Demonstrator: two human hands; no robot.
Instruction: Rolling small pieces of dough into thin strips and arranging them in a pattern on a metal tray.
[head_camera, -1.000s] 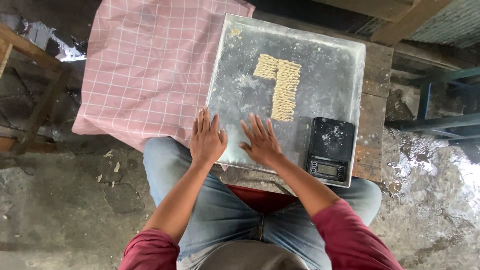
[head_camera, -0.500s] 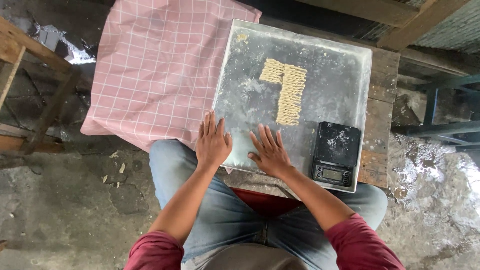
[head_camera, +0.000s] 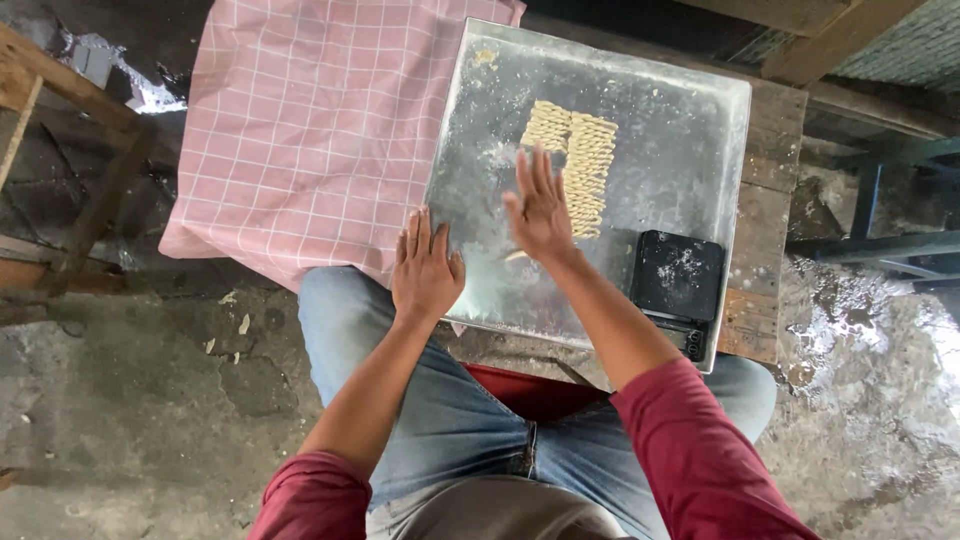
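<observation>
i see the left hand (head_camera: 426, 272) flat, fingers spread, palm down on the near left edge of the metal tray (head_camera: 690, 130), partly over the pink checked cloth (head_camera: 320, 130). it holds nothing. right hand (head_camera: 541, 210) is open too, fingers together and stretched toward the far side, just beside the twisted dough strips (head_camera: 575, 160), fingertips at their near left end; can't tell if it touches them or the tray. nothing gripped. strips lie in two close rows, approx. centre of tray toward the far side, long row running near-far w/ a shorter block on its left. one small dough bit (head_camera: 514, 256) sits near the right wrist, another scrap (head_camera: 486, 57) at the far left corner. tray is dusted w/ flour and rests on a wooden surface (head_camera: 765, 240). black scale (head_camera: 678, 285) sits at the near right corner of the tray, also floured. person seated, jeans, dark red sleeves. wet concrete floor (head_camera: 120, 400) all round.
</observation>
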